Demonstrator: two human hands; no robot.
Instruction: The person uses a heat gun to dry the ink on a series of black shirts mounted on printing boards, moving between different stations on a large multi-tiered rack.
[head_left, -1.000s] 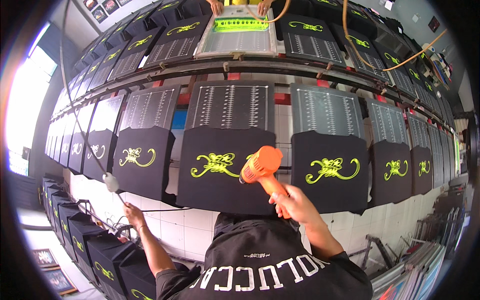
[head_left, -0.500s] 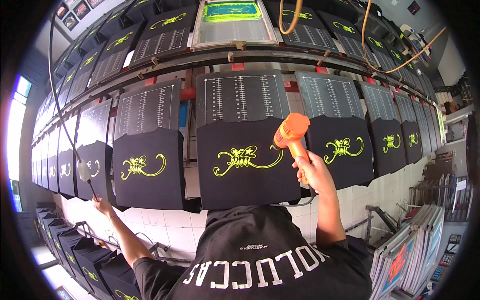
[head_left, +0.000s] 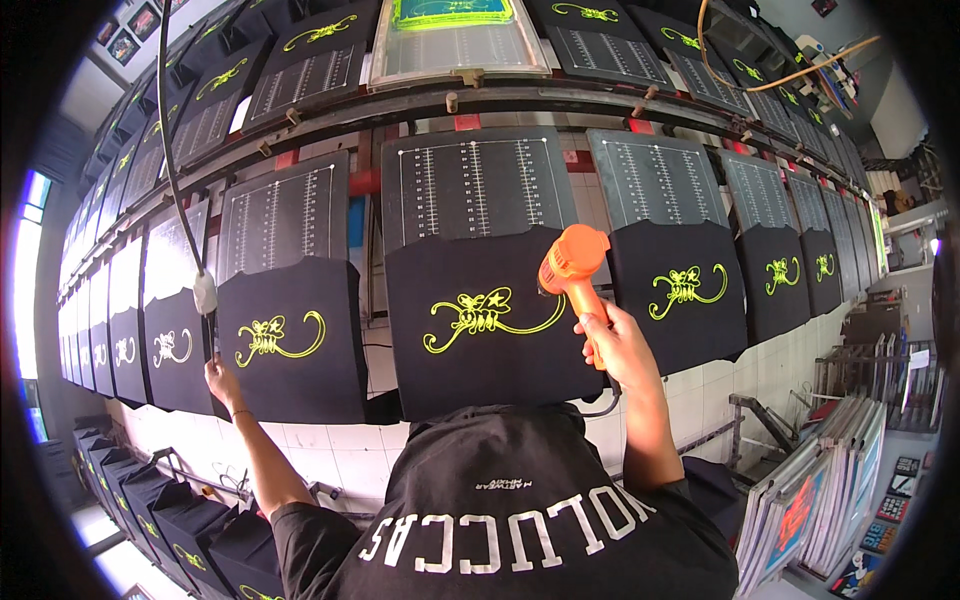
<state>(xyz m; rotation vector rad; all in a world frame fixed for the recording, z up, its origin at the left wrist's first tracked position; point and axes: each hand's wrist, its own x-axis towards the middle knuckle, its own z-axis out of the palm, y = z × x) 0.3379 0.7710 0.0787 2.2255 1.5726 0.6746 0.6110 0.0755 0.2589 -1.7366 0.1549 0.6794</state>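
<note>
My right hand (head_left: pixel 622 347) is wrapped round the handle of an orange heat gun (head_left: pixel 576 256). Its nozzle points left, over the right part of a black shirt (head_left: pixel 495 368) bearing a neon-yellow line print of an insect-like figure. Off to the left, my left hand (head_left: pixel 222 383) is closed on a black cord (head_left: pixel 208 330) just below a whitish connector (head_left: pixel 204 294) that hangs on a cable from above. Behind that hand lies another black shirt (head_left: pixel 290 375) with the same yellow print. Farther left, a black shirt (head_left: pixel 176 368) carries a white-looking print.
Gridded dark boards (head_left: pixel 475 190) hold the shirts in a long curved row. Behind a metal rail (head_left: pixel 560 98) stands a second row, with a framed screen (head_left: pixel 460 62) on it. Stacked frames (head_left: pixel 810 490) lean at lower right. More shirts (head_left: pixel 165 500) hang at lower left.
My left hand has moved up and right with the cord, and the connector now hangs more upright. The heat gun has shifted slightly left. The whole view has turned a little.
</note>
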